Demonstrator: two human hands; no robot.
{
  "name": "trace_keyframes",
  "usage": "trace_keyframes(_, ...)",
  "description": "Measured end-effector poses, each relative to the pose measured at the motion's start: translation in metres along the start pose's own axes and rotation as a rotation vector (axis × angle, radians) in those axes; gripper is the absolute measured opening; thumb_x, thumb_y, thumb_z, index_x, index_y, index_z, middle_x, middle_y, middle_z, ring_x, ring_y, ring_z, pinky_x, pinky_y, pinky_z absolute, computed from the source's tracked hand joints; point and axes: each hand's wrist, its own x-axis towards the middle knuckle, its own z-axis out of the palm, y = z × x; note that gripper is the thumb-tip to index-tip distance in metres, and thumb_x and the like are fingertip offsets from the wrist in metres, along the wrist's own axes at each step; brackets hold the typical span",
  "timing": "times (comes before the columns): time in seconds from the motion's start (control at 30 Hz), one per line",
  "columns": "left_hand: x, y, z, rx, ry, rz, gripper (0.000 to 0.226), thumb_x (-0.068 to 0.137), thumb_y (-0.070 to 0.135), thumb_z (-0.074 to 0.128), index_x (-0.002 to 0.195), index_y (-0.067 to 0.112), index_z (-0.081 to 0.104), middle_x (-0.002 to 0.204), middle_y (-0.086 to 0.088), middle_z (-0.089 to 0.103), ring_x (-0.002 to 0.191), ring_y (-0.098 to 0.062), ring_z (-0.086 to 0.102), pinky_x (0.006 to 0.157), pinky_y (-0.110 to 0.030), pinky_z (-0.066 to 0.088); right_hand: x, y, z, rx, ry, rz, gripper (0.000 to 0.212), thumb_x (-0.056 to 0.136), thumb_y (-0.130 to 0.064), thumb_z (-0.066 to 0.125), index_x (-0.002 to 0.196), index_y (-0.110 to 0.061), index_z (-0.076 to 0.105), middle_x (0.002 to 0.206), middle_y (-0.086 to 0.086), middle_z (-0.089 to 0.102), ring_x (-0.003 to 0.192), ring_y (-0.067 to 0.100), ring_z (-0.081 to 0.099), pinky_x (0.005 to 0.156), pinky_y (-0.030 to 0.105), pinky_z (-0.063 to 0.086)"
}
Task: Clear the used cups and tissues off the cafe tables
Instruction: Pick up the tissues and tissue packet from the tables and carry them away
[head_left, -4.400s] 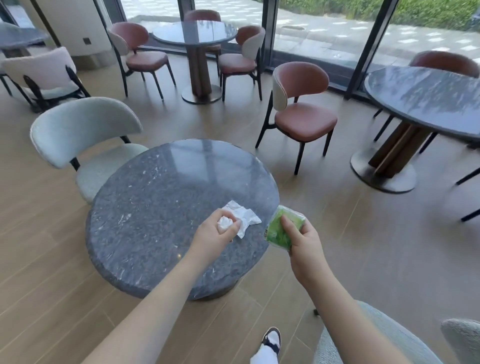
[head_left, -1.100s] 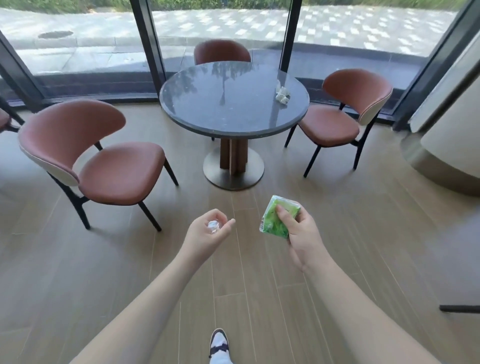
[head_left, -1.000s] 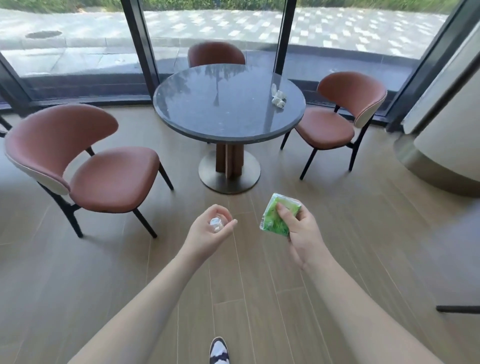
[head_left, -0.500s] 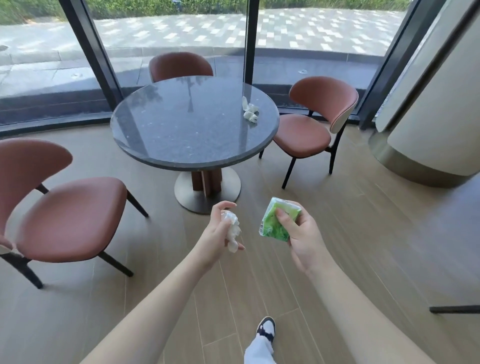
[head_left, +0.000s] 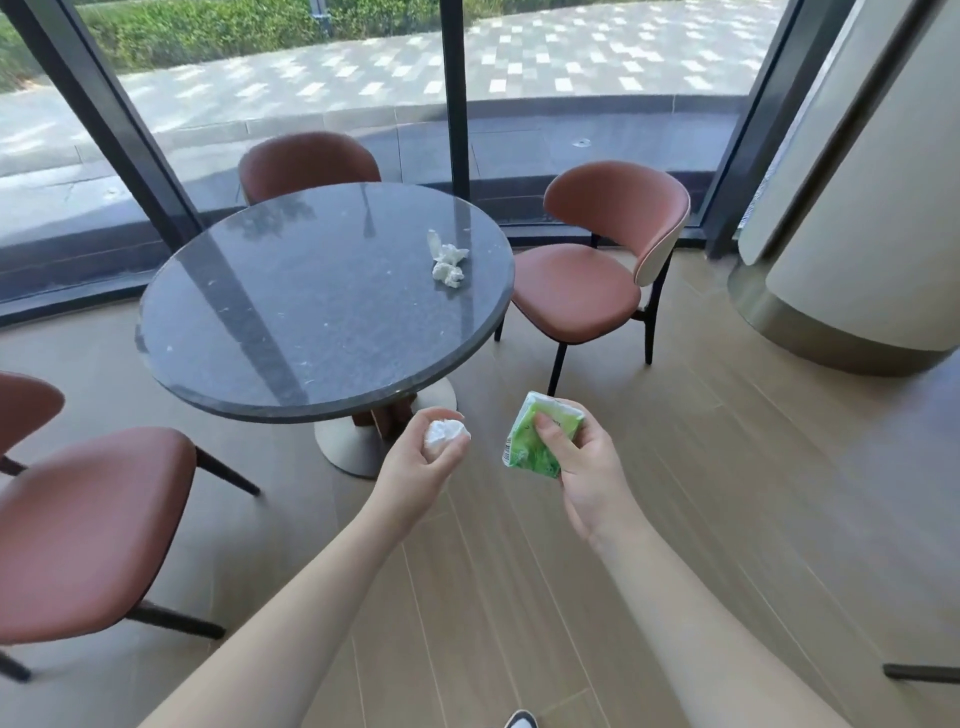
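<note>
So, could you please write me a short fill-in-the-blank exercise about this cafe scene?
1. The left hand grips a balled white ____.
2. The right hand holds a ____ packet.
3. Crumpled tissues lie on the round ____, near its right edge.
4. The chair right of the table has a ____ seat.

Missing words: tissue; green; table; reddish-brown

Floor: pale wood planks (head_left: 727, 467)
Seating: 3 rust chairs (head_left: 587, 291)
Windows: full-height glazing (head_left: 597, 78), sunlit paving outside
</note>
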Motion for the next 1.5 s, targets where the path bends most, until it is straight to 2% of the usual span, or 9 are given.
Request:
trace_keyframes(0.1, 0.030, 0.006, 0.012, 0.009, -0.001, -0.007, 0.036, 0.079, 0.056, 0.067, 0.112, 0.041, 0.066, 0.088, -0.014, 0.070, 0.076, -0.020, 0.062, 0.074, -0.046, 0.056, 0.026, 0.000, -0.010, 0.015, 0.012, 0.015, 0.027, 0.078, -0.031, 0.074, 0.101, -0.018, 0.069, 0.084, -0.006, 0.073, 0.080, 0.010, 0.069, 0.070, 0.028, 0.058)
trace_keyframes(0.33, 0.102, 0.015, 0.027, 0.001, 0.021, -0.027, 0.030, 0.077, 0.054, 0.072, 0.104, 0.042, 0.067, 0.093, -0.001, 0.076, 0.092, -0.031, 0.073, 0.075, -0.048, 0.060, 0.097, -0.004, -0.025, -0.035, 0.035, 0.018, 0.034, 0.076, -0.034, 0.074, 0.105, -0.016, 0.068, 0.087, -0.008, 0.074, 0.083, 0.010, 0.070, 0.073, 0.026, 0.058)
trace_keyframes(0.53, 0.187, 0.020, 0.018, 0.052, 0.046, 0.007, 0.022, 0.084, 0.044, 0.073, 0.103, 0.042, 0.063, 0.081, 0.012, 0.072, 0.064, -0.003, 0.060, 0.058, -0.019, 0.049, 0.185, -0.010, -0.016, -0.078, 0.027, 0.007, 0.025, 0.075, -0.036, 0.075, 0.097, -0.025, 0.073, 0.087, -0.008, 0.074, 0.083, 0.008, 0.069, 0.073, 0.025, 0.057)
trace_keyframes(0.63, 0.239, 0.023, 0.010, 0.028, 0.072, -0.059, 0.019, 0.084, 0.039, 0.069, 0.100, 0.041, 0.059, 0.094, -0.011, 0.073, 0.070, -0.020, 0.061, 0.057, -0.032, 0.044, 0.234, -0.015, -0.006, -0.079, 0.019, 0.018, 0.020, 0.072, -0.038, 0.077, 0.091, -0.031, 0.076, 0.086, -0.009, 0.075, 0.081, 0.006, 0.070, 0.070, 0.023, 0.057)
trace_keyframes(0.83, 0.327, 0.036, 0.004, 0.045, 0.112, -0.045, 0.020, 0.074, 0.044, 0.063, 0.093, 0.044, 0.058, 0.101, -0.018, 0.072, 0.091, -0.036, 0.071, 0.083, -0.053, 0.057, 0.313, -0.023, 0.007, -0.072, 0.010, 0.038, 0.028, 0.073, -0.036, 0.078, 0.099, -0.024, 0.073, 0.092, -0.005, 0.076, 0.085, 0.009, 0.072, 0.070, 0.027, 0.057)
trace_keyframes(0.97, 0.369, 0.038, 0.011, 0.050, 0.080, -0.041, 0.022, 0.081, 0.034, 0.062, 0.100, 0.043, 0.062, 0.081, -0.024, 0.063, 0.069, -0.021, 0.055, 0.063, -0.037, 0.050, 0.356, -0.029, 0.003, -0.081, 0.002, 0.043, 0.031, 0.072, -0.038, 0.079, 0.100, -0.024, 0.074, 0.094, -0.002, 0.075, 0.087, 0.013, 0.071, 0.077, 0.036, 0.060)
trace_keyframes(1.03, 0.390, 0.038, 0.015, 0.084, 0.050, -0.050, 0.023, 0.085, 0.024, 0.060, 0.099, 0.041, 0.064, 0.067, -0.012, 0.049, 0.062, -0.017, 0.043, 0.059, -0.028, 0.040, 0.382, -0.033, -0.003, -0.080, 0.007, 0.053, 0.040, 0.070, -0.041, 0.079, 0.105, -0.021, 0.072, 0.096, 0.001, 0.074, 0.090, 0.016, 0.070, 0.084, 0.043, 0.059)
trace_keyframes(1.17, 0.433, 0.038, 0.026, 0.096, 0.090, -0.110, 0.021, 0.077, 0.023, 0.055, 0.091, 0.038, 0.064, 0.052, 0.005, 0.033, 0.047, -0.011, 0.025, 0.043, -0.018, 0.028, 0.437, -0.037, -0.015, -0.075, -0.025, 0.064, 0.041, 0.071, -0.040, 0.078, 0.105, -0.019, 0.070, 0.092, -0.004, 0.075, 0.088, 0.013, 0.070, 0.082, 0.037, 0.059)
trace_keyframes(1.5, 0.526, 0.049, 0.067, 0.110, 0.269, -0.217, 0.019, 0.084, 0.024, 0.075, 0.087, 0.033, 0.059, 0.047, 0.016, 0.042, 0.043, -0.007, 0.031, 0.043, -0.015, 0.030, 0.566, -0.064, -0.047, -0.051, -0.205, 0.154, 0.037, 0.076, -0.032, 0.075, 0.109, -0.016, 0.068, 0.098, 0.002, 0.074, 0.089, 0.013, 0.071, 0.071, 0.024, 0.056)
